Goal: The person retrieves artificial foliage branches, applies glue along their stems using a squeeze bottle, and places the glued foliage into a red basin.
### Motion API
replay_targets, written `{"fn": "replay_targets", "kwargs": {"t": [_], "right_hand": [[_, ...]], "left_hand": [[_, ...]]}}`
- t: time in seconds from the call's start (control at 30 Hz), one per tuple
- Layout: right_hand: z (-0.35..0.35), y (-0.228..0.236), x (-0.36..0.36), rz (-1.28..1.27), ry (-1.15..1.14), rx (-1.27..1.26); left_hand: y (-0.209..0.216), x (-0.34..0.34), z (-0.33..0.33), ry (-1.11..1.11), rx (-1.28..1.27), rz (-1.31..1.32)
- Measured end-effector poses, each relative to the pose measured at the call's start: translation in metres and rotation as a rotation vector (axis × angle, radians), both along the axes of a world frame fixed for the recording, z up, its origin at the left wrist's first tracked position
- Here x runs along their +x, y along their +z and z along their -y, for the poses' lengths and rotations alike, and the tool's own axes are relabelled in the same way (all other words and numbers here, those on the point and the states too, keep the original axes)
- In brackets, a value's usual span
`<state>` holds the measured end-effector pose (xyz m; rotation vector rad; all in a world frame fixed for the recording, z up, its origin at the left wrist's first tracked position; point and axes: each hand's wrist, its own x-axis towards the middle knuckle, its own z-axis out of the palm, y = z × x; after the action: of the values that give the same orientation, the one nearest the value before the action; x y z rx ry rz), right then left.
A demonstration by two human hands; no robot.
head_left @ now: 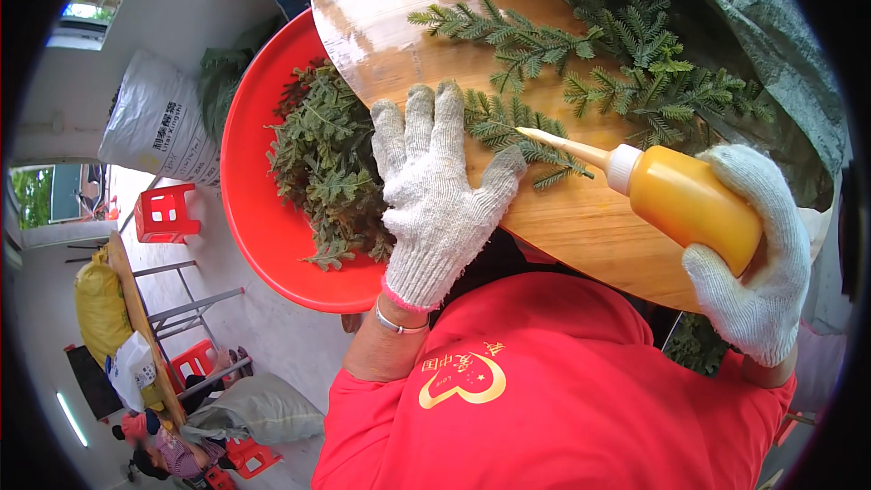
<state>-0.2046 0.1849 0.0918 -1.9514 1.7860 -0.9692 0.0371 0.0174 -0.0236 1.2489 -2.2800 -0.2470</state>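
Note:
My right hand [764, 263], in a white knit glove, is wrapped round a squeeze bottle [694, 204] with yellow contents and a long pale nozzle. The bottle tilts so that its nozzle tip points left, over a small green fir-like sprig [517, 132]. My left hand [435, 186], gloved too, lies with fingers stretched out over the near left edge of the wooden table [381, 18]. Its fingertips and thumb are beside that sprig; whether they touch it I cannot tell. Larger evergreen branches [644, 45] lie further back.
Left of the table stands a red tub [240, 163] heaped with green artificial-looking foliage [331, 154]. A grey-green woven sack [753, 9] covers the far right. White sacks [159, 127], a red stool [166, 215] and a long bench [136, 308] stand further left. Another person [177, 455] sits in the background.

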Motion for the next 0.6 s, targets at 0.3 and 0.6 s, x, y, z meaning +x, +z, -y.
{"fn": "replay_targets", "kwargs": {"t": [0.3, 0.6], "right_hand": [[0.0038, -0.0087, 0.0002, 0.111, -0.047, 0.029], [-0.0014, -0.0012, -0.0015, -0.001, -0.005, 0.004]], "left_hand": [[0.0053, -0.0010, -0.0031, 0.000, 0.032, 0.067], [-0.0008, -0.0007, -0.0004, 0.004, 0.030, 0.001]]}}
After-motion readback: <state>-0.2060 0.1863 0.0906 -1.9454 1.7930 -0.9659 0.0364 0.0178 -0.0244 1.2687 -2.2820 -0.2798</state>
